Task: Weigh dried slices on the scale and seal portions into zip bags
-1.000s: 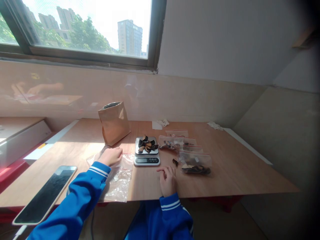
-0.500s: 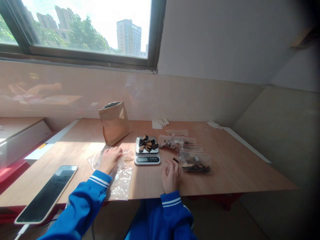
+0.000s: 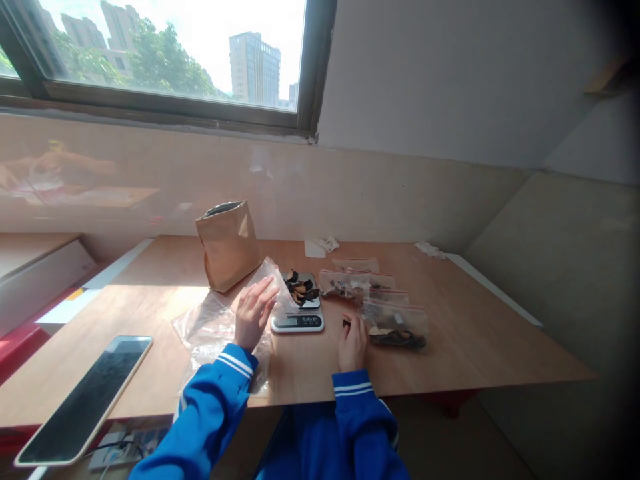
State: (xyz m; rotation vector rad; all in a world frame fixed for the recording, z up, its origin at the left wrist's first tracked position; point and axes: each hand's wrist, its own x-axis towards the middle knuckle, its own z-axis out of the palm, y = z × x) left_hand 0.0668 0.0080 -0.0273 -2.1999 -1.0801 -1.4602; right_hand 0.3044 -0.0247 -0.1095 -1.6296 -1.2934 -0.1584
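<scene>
My left hand (image 3: 255,313) pinches a clear plastic zip bag (image 3: 281,283), raised beside the scale and overlapping its left side. On the digital kitchen scale (image 3: 298,325) lies a small heap of dark, curled dried slices (image 3: 304,292). My right hand (image 3: 354,343) rests on the table to the right of the scale, its fingers closed on a small dark dried piece (image 3: 346,323). Close by on the right is a filled zip bag (image 3: 397,327) with dark and pale dried pieces inside. More clear plastic bags (image 3: 210,327) lie flat under and beside my left forearm.
Behind the left hand a brown paper pouch (image 3: 230,247) stands with its top open. A phone (image 3: 85,403) lies at the left front edge. Several small filled bags (image 3: 345,283) lie right of the scale. Crumpled tissue (image 3: 327,245) sits near the wall.
My left hand has lifted a clear bag from the table and moved right, towards the scale. My right hand has picked up the small dark piece that lay on the table.
</scene>
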